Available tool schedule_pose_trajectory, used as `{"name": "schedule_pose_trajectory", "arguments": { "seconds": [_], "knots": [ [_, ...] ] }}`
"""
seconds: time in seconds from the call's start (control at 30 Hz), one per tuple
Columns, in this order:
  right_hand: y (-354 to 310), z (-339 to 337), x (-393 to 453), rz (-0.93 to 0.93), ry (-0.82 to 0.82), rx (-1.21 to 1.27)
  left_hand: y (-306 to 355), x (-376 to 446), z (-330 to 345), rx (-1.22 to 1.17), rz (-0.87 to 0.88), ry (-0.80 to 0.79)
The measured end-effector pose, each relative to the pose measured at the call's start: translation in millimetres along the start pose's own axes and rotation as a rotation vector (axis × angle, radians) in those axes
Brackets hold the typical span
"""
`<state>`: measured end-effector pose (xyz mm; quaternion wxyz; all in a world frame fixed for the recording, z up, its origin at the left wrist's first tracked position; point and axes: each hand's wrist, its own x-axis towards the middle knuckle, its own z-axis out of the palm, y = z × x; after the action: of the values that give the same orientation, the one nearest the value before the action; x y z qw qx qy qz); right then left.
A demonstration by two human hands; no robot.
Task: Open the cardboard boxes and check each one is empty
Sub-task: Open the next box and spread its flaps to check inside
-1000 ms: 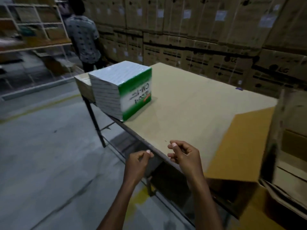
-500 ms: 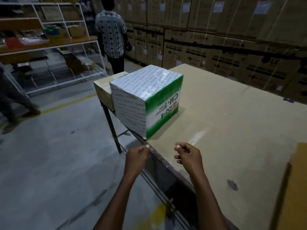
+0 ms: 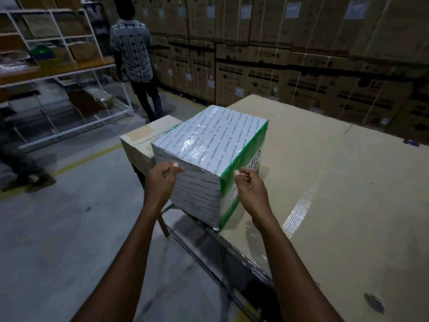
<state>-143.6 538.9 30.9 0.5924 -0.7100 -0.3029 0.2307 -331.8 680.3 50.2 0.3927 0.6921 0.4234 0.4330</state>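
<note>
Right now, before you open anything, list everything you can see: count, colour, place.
white and green box: one, white with green edges, glossy wrap, closed, at the table's near left corner.
plain brown box: one, taped shut, just behind the white and green box at the table's end.
table: one, topped with tan cardboard, right half of view.
stacked cartons: many, brown with dark print, along the back wall.
shelving rack: one, white frame, far left, holding assorted items.
standing person: one, patterned shirt, back turned, beside the cartons.
left hand: fingers curled, at the box's near left face.
right hand: fingers curled, at the box's green edge; grip unclear.
</note>
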Motion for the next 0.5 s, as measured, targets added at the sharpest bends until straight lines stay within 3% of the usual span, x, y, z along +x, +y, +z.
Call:
{"name": "schedule_pose_trajectory", "arguments": {
  "seconds": [0.23,0.43,0.5],
  "knots": [
    [-20.1,57.0,30.6,0.021,0.188,-0.022,-35.1,104.4,-22.6,0.064,0.074,-0.039],
    [2.2,75.9,27.1,0.000,0.193,-0.094,-71.8,133.4,-22.6,-0.062,-0.158,-0.189],
    [4.1,73.8,23.4,0.016,0.197,-0.070,-80.6,135.8,-20.6,-0.080,-0.157,-0.217]
  ]
}}
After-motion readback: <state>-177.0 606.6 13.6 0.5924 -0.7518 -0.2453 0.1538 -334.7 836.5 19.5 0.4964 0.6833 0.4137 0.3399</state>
